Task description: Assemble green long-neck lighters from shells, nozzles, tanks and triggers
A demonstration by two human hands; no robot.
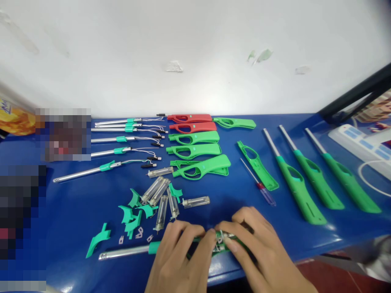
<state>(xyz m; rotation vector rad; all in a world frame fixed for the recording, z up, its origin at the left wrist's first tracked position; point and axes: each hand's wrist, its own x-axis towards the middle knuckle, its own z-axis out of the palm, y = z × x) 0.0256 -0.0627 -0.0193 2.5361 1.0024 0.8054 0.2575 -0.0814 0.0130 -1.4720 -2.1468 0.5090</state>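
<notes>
head view: at lower centre, left hand (185,258) and right hand (262,248) fingertip-grip an uncovered green lighter (128,252), probably light, stiff, slick; best held by its edges.

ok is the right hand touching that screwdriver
Apart: the head view shows a strip of blue tabletop between the fingers of the right hand and the screwdriver's handle

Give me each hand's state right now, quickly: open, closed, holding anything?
Left hand: closed, fingers curled over the green lighter, holding it.
Right hand: fingers bent at the lighter's open handle; whether it grips a part cannot be told.
</notes>
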